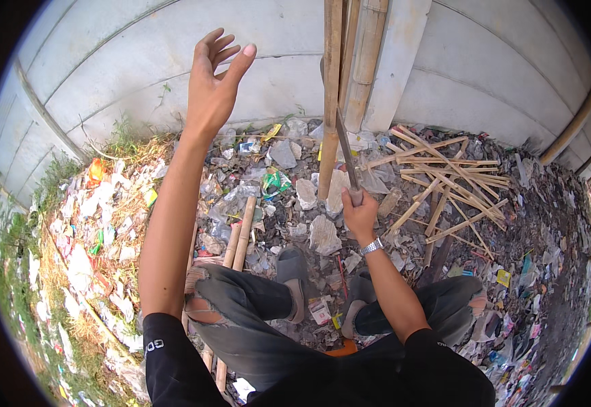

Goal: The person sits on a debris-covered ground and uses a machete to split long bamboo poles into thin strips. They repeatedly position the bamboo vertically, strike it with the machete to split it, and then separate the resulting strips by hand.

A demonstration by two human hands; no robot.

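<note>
My right hand [360,216] is closed around the handle of a machete [347,150], whose dark blade points up and away from me. The blade lies against or just beside an upright split bamboo strip [331,108]; contact between them is hard to tell. Part of the blade is hidden by that strip. My left hand [215,85] is raised in front of the wall on the left, fingers apart and nothing in it. It is well away from the strip.
Thicker bamboo poles [366,61] lean against the pale panel wall [261,74]. A pile of cut strips [455,180] lies to the right. Bamboo lengths [242,234] rest beside my left leg. Broken concrete chunks [324,235] and plastic litter cover the ground around my shoes [291,271].
</note>
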